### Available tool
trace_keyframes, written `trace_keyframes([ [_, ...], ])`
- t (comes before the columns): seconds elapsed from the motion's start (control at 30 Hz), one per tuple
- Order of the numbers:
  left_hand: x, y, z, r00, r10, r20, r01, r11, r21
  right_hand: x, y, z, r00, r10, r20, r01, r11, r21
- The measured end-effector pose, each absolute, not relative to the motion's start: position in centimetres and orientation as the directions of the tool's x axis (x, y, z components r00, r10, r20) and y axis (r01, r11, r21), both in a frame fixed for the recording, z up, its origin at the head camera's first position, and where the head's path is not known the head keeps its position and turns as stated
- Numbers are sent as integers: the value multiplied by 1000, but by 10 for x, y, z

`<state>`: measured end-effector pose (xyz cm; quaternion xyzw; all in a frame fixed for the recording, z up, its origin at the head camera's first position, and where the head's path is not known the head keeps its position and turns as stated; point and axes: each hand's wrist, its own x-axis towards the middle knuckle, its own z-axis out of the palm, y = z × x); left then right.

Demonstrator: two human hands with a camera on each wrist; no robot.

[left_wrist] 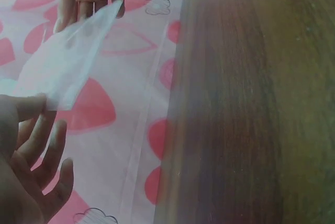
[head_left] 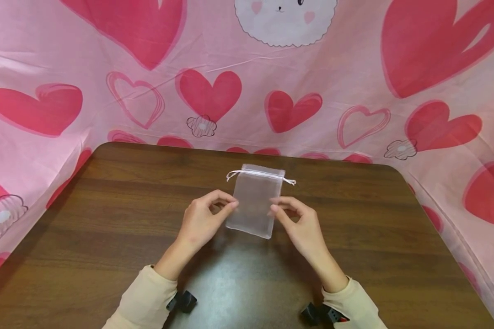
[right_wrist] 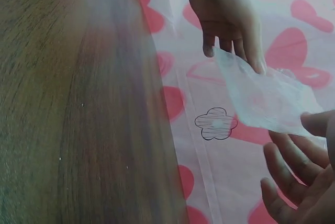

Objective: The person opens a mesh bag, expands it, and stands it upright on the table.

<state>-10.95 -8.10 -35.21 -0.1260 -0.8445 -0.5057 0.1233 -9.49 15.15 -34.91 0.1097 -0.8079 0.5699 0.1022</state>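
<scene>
Head and wrist views of a sheer white drawstring bag (head_left: 253,205) held by both hands over the worktop (head_left: 86,219). The head view plainly displayed the drawstring (head_left: 263,174), its loops projecting at both sides, and the whole outline of the bag; the wrist views revealed the spread, gently bent lower fingers (left_wrist: 52,153) beneath it and the bag as a tilted sheet, raised off the surface. The long axis ran away from the person, the drawn mouth at the far end and leaning slightly to the right, the plain bottom edge nearest. The left hand (head_left: 199,219) pinched the left edge between thumb and forefinger; the right hand (head_left: 304,226) pinched the right edge likewise. Both forearms, in cream sleeves (head_left: 144,297), converged from the near corners. Behind hung a pink heart-patterned cloth (head_left: 255,73).
</scene>
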Motion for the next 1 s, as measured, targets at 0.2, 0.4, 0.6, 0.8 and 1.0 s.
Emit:
trace_keyframes([
  [0.2,-110,-82,-351,-932,55,359,347,422,837,-94,149,-351,-950,-118,289,-312,376,-873],
  [0.4,-111,-83,-351,-938,68,341,337,421,842,-96,151,-350,-943,-108,314,-332,321,-887],
  [0.6,-111,-83,-352,-936,96,337,344,439,830,-97,155,-347,-948,-48,313,-316,242,-917],
  [0.8,-111,-83,-354,-924,120,364,374,493,786,-97,159,-342,-959,9,284,-273,237,-932],
  [1.0,-112,-82,-356,-872,189,452,473,565,676,-98,161,-339,-976,47,212,-200,187,-962],
])
